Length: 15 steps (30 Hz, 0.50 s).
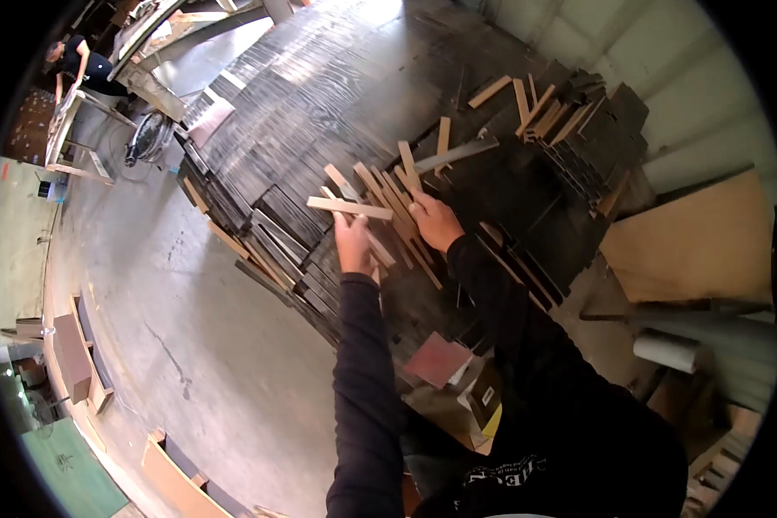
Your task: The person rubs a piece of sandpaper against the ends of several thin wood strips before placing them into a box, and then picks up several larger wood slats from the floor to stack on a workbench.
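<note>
My left hand (352,243) is closed on a pale wood strip (350,208), which lies crosswise over its fingertips. To its right, my right hand (439,224) has its fingers round the lower end of another light wood strip (408,164) that points away from me. Between and beneath both hands, several loose wood strips (419,250) lie side by side on dark boards. One more strip (443,145) rests beyond the right hand, near a long grey piece (457,155).
Dark boards are piled along the left edge (272,250) and in a stack (570,142) at the right, topped with light strips. A reddish square sheet (439,359) lies near me. A plywood panel (699,242) and white roll (667,350) stand right. A person (86,65) works far left.
</note>
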Tool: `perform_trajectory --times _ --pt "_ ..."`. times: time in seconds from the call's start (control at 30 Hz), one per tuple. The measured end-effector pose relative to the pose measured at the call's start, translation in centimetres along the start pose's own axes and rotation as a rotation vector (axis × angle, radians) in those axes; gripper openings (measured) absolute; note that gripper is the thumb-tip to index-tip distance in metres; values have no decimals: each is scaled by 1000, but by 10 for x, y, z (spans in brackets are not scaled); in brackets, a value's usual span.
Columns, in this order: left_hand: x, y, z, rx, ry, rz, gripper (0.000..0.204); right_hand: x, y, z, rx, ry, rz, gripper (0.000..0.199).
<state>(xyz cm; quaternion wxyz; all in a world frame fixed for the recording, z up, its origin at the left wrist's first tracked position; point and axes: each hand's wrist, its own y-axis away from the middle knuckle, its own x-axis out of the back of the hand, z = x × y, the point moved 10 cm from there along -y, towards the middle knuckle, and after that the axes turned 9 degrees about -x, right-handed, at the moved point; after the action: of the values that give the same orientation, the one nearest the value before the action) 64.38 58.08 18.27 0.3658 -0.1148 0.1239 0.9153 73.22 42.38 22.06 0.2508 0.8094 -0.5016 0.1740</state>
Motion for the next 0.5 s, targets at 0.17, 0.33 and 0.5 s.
perform_trajectory --times 0.17,0.33,0.5 --pt "34 -12 -16 -83 -46 48 22 12 17 -9 189 -217 7 36" --pt "83 46 57 -198 -394 211 26 7 92 -28 -52 -784 -671 33" --pt "185 282 38 -221 -534 832 36 -39 262 105 -544 -323 -1447 29"
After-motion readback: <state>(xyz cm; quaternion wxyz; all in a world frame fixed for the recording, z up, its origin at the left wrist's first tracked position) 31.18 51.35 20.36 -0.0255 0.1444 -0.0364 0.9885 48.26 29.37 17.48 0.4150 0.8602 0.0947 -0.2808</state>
